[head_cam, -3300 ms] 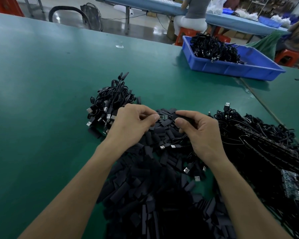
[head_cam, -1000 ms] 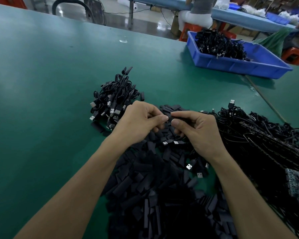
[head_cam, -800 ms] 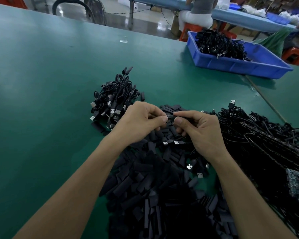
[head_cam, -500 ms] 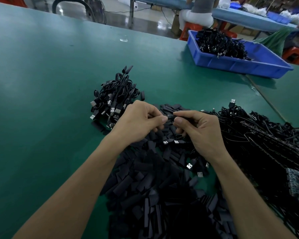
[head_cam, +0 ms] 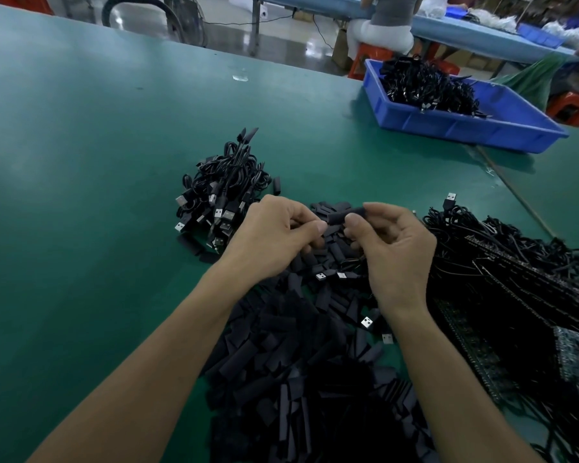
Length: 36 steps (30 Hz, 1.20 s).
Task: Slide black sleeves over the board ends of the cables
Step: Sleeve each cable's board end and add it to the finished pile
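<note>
Sleeve [head_cam: 346, 215]: frame centre, pinched by right hand [head_cam: 393, 252]. Left hand [head_cam: 274, 235]: curled at sleeve end, grasp cannot be told. Step judged: insertion. Next: board end to be aligned, pushed in.

The desk [head_cam: 97, 162] has a green top. It is smooth and mostly dull, with a soft shine far back. The loose sleeves [head_cam: 281, 345] are black and dull, and they look soft like rubber. The sleeve [head_cam: 346, 215] above the heap looks the same. The cables [head_cam: 228, 175] have black plastic skin, a bit shiny. Their plugs [head_cam: 367, 322] are bright, shiny metal. The bin [head_cam: 465, 127] is smooth blue plastic. The floor [head_cam: 281, 38] is glossy.
</note>
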{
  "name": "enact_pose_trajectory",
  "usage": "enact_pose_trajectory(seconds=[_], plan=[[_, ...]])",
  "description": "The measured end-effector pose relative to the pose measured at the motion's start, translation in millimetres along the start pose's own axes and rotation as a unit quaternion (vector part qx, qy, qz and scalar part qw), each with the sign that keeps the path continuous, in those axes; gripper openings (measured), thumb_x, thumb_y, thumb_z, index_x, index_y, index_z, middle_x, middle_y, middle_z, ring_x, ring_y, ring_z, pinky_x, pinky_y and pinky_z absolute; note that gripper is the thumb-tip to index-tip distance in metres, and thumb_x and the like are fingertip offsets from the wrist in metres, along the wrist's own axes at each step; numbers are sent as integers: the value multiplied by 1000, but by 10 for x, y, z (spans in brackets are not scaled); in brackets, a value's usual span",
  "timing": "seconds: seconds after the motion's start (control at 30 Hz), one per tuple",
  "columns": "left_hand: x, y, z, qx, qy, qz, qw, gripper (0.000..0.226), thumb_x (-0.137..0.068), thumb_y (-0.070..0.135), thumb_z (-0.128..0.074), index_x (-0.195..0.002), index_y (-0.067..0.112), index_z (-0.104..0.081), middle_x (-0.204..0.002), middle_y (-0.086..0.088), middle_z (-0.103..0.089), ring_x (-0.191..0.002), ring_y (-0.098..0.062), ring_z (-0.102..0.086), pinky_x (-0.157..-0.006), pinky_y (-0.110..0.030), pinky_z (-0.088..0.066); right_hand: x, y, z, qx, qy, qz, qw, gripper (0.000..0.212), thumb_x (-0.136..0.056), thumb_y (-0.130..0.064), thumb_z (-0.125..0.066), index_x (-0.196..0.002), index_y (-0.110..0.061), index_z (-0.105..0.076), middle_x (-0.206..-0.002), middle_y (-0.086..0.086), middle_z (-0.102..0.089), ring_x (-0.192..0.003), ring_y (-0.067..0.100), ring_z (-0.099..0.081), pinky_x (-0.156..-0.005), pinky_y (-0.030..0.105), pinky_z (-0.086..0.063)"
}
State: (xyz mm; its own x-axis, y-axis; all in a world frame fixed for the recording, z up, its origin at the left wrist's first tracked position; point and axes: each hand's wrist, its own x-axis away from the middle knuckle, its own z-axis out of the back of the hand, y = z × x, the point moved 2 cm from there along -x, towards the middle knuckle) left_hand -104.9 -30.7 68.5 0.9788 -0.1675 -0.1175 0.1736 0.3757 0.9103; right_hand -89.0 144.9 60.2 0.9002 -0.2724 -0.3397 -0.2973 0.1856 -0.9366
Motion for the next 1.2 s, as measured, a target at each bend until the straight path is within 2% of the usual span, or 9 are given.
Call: enact_pose_trajectory(seconds=[0.07,0.17,0.27,0.37,0.7,0.77,0.9,1.0,1.2], plan=[[-5,-1,-3,3,14,-2,1000,17,-94,25,-69,-79,22,-76,-69,8,-75,-64,-12,-72,-69,-38,-63,47,3,-73,-25,20,-2,999,22,-87,-12,-77,-101,-27,-70,-85,-4,-77,-78,13,-75,-68,21,-58],[-16,-9,-17,6,29,-8,1000,16,-93,24,-70,-78,23,-76,-69,5,-75,-64,-14,-73,-72,-40,-63,85,10,-171,-28,35,-2,999,27,-88,-13,-77,-110,-27,-70,-90,-4,-78,-86,13,-75,-79,28,-60],[-14,-8,-38,19,38,-21,999,18,-93,22,-71,-76,28,-74,-70,8,-75,-65,-7,-73,-72,-36,-63,108,-12,-234,-15,36,7,999,36,-87,-16,-77,-120,-28,-67,-93,-6,-77,-91,9,-74,-84,27,-59],[-10,-2,-51,30,50,-34,998,16,-92,20,-72,-79,27,-75,-72,8,-76,-68,-4,-73,-73,-31,-62,129,-45,-246,5,44,21,999,38,-87,-18,-77,-116,-39,-63,-94,-9,-77,-92,6,-73,-89,32,-59],[6,-15,-82,51,69,-41,995,15,-94,20,-70,-88,10,-80,-75,3,-77,-68,-4,-72,-64,-24,-59,141,-101,-311,49,18,6,999,43,-85,-30,-77,-127,-34,-64,-97,-8,-76,-94,10,-73,-92,43,-57],[12,-11,-105,65,69,-39,995,15,-95,17,-68,-90,10,-80,-73,3,-76,-65,-2,-71,-59,-18,-54,104,-137,-321,61,4,7,998,42,-86,-28,-76,-126,-34,-63,-96,-6,-76,-89,10,-73,-88,43,-58],[9,13,-103,75,77,-37,994,14,-96,16,-67,-95,11,-80,-77,4,-77,-70,-4,-73,-64,-19,-54,47,-210,-331,48,-31,1,998,36,-90,-22,-72,-120,-34,-56,-93,-2,-75,-84,11,-73,-82,40,-60],[15,34,-108,53,82,-46,994,12,-94,21,-70,-89,16,-79,-73,9,-76,-66,1,-70,-60,-15,-52,48,-246,-299,44,-31,11,998,37,-92,-20,-70,-121,-34,-52,-87,-1,-75,-81,10,-73,-81,35,-60],[20,42,-102,35,88,-56,994,12,-94,21,-70,-91,15,-79,-75,8,-76,-66,1,-71,-61,-16,-54,120,-266,-298,107,5,64,992,40,-94,-23,-69,-133,-26,-61,-86,-21,-71,-84,-2,-71,-88,29,-57]])
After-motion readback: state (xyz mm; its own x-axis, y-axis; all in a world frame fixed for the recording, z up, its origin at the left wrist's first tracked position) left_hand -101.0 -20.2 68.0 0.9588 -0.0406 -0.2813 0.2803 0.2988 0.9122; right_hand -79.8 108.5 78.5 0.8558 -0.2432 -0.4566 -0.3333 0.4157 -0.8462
